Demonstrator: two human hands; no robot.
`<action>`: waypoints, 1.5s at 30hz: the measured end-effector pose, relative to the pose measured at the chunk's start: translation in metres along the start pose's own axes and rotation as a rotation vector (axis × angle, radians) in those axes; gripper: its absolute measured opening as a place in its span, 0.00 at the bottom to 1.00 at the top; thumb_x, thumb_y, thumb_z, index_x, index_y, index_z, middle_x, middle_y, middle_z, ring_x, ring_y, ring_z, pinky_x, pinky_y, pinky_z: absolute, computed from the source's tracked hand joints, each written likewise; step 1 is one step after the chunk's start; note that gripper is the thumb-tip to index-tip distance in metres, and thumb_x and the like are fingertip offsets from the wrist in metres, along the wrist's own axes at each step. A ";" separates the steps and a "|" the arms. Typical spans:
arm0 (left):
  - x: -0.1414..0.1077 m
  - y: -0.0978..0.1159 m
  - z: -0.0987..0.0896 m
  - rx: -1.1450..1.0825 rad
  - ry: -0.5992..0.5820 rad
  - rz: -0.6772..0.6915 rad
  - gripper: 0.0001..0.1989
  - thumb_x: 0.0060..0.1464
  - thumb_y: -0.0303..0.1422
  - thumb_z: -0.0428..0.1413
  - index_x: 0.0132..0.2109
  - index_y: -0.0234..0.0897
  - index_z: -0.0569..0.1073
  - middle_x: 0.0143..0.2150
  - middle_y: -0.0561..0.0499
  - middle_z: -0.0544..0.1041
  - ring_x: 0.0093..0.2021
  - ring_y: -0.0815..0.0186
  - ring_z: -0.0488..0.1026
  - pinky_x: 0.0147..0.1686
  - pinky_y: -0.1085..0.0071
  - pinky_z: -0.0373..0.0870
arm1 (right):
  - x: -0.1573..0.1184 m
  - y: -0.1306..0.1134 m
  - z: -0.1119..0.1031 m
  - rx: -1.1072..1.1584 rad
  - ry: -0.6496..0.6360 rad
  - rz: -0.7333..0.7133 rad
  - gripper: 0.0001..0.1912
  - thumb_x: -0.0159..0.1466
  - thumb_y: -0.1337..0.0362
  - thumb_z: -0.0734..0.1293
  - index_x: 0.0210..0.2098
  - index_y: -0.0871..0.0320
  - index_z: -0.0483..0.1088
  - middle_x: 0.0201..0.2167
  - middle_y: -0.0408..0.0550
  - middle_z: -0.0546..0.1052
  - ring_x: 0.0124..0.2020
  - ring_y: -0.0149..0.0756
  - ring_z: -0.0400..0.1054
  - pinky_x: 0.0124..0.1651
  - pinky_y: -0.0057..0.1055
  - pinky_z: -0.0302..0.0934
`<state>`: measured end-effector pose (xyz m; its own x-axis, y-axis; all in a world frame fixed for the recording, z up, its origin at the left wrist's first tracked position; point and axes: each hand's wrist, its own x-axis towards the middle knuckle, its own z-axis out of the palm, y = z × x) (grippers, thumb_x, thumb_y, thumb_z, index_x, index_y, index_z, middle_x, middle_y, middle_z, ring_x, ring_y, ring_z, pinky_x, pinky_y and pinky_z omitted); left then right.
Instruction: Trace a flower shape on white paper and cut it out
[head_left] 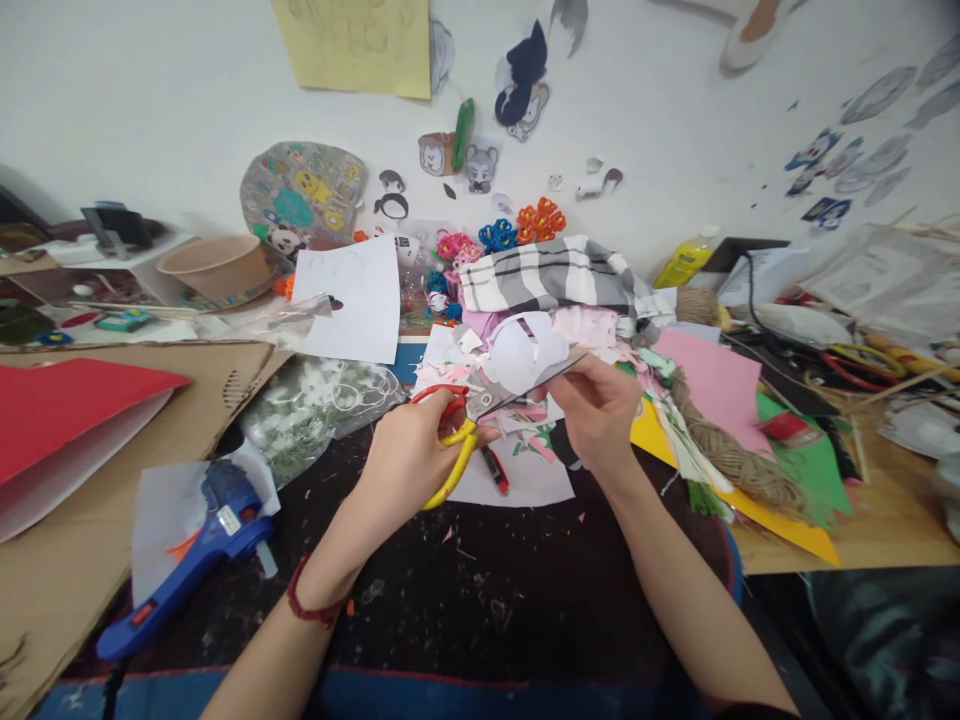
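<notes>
My left hand [409, 450] is closed round the handles of a pair of scissors [466, 440], one loop red and the other yellow. Their blades reach right and slightly upward, towards my right hand [604, 405]. Between the hands is a white paper cutout [517, 352] with rounded edges, right against the blades. The fingers of my right hand are pinched at its right side, by the blade tips; the exact contact is partly hidden. Below the scissors a red and black cutter [495, 470] lies on a white sheet [525, 488], with paper scraps around it.
A blue glue gun [217, 540] rests at the left, near cardboard [71, 560] and red paper [67, 420]. Behind are a clear bag of greenery [315, 410] and checked cloth [551, 275]. Coloured paper and twine [739, 460] crowd the right. Cutouts are stuck to the wall.
</notes>
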<state>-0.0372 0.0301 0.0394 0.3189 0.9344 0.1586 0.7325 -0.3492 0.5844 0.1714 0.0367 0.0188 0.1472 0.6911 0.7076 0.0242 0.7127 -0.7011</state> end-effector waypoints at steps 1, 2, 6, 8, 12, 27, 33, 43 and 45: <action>0.000 0.000 0.000 0.017 0.004 -0.002 0.20 0.55 0.48 0.56 0.29 0.42 0.56 0.23 0.57 0.65 0.23 0.68 0.57 0.27 0.70 0.51 | 0.000 -0.001 0.000 -0.005 0.002 0.001 0.05 0.63 0.69 0.70 0.33 0.53 0.78 0.27 0.42 0.76 0.25 0.31 0.71 0.28 0.31 0.67; 0.000 0.000 0.000 0.036 0.011 -0.004 0.19 0.55 0.47 0.56 0.29 0.42 0.57 0.24 0.56 0.66 0.23 0.68 0.59 0.27 0.70 0.51 | 0.000 -0.001 -0.001 -0.012 0.002 0.000 0.04 0.63 0.68 0.70 0.33 0.53 0.78 0.28 0.42 0.76 0.25 0.31 0.71 0.28 0.32 0.67; 0.000 0.000 -0.002 0.123 0.043 -0.008 0.14 0.51 0.43 0.59 0.31 0.42 0.62 0.26 0.55 0.70 0.25 0.66 0.63 0.28 0.70 0.52 | 0.002 -0.005 -0.004 -0.046 -0.015 -0.012 0.03 0.62 0.68 0.71 0.32 0.53 0.78 0.27 0.43 0.76 0.27 0.34 0.72 0.29 0.33 0.67; 0.000 0.000 -0.002 0.159 0.045 -0.005 0.13 0.51 0.42 0.59 0.33 0.42 0.64 0.28 0.54 0.71 0.27 0.64 0.66 0.28 0.70 0.52 | 0.002 -0.007 -0.004 -0.054 -0.041 -0.004 0.04 0.62 0.68 0.71 0.31 0.54 0.78 0.25 0.43 0.75 0.28 0.35 0.72 0.30 0.33 0.66; 0.000 -0.001 -0.002 0.198 0.026 0.006 0.13 0.52 0.43 0.59 0.40 0.42 0.68 0.30 0.53 0.73 0.27 0.62 0.68 0.29 0.69 0.54 | 0.002 -0.008 -0.005 -0.031 -0.072 -0.009 0.05 0.61 0.70 0.71 0.32 0.54 0.78 0.26 0.43 0.76 0.28 0.34 0.71 0.31 0.33 0.65; 0.001 -0.002 0.003 0.197 0.054 0.012 0.15 0.53 0.42 0.59 0.43 0.40 0.69 0.29 0.52 0.73 0.29 0.60 0.69 0.29 0.68 0.56 | 0.005 -0.014 -0.002 -0.097 -0.121 -0.056 0.06 0.62 0.71 0.70 0.32 0.55 0.78 0.25 0.43 0.75 0.29 0.34 0.70 0.32 0.34 0.66; 0.000 -0.001 0.004 0.164 0.058 0.009 0.16 0.55 0.46 0.56 0.44 0.40 0.69 0.29 0.51 0.72 0.29 0.59 0.69 0.30 0.67 0.56 | 0.003 -0.017 -0.001 -0.113 -0.140 -0.020 0.07 0.63 0.71 0.69 0.33 0.54 0.78 0.25 0.43 0.75 0.28 0.33 0.70 0.31 0.33 0.66; 0.001 -0.002 0.004 0.085 0.019 0.014 0.18 0.56 0.51 0.53 0.38 0.40 0.67 0.25 0.53 0.70 0.27 0.62 0.68 0.31 0.67 0.56 | 0.002 -0.016 0.000 -0.086 -0.136 0.000 0.07 0.62 0.73 0.69 0.32 0.56 0.78 0.26 0.43 0.75 0.29 0.33 0.70 0.31 0.32 0.65; 0.000 -0.001 0.003 0.079 0.019 0.019 0.18 0.57 0.51 0.53 0.37 0.41 0.66 0.24 0.54 0.69 0.26 0.63 0.67 0.30 0.68 0.55 | 0.002 -0.016 0.000 -0.062 -0.140 -0.003 0.07 0.62 0.73 0.69 0.33 0.56 0.78 0.26 0.43 0.75 0.29 0.33 0.70 0.31 0.32 0.64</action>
<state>-0.0360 0.0307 0.0363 0.3225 0.9285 0.1843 0.7716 -0.3706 0.5169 0.1708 0.0270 0.0312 0.0075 0.7018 0.7123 0.0856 0.7093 -0.6997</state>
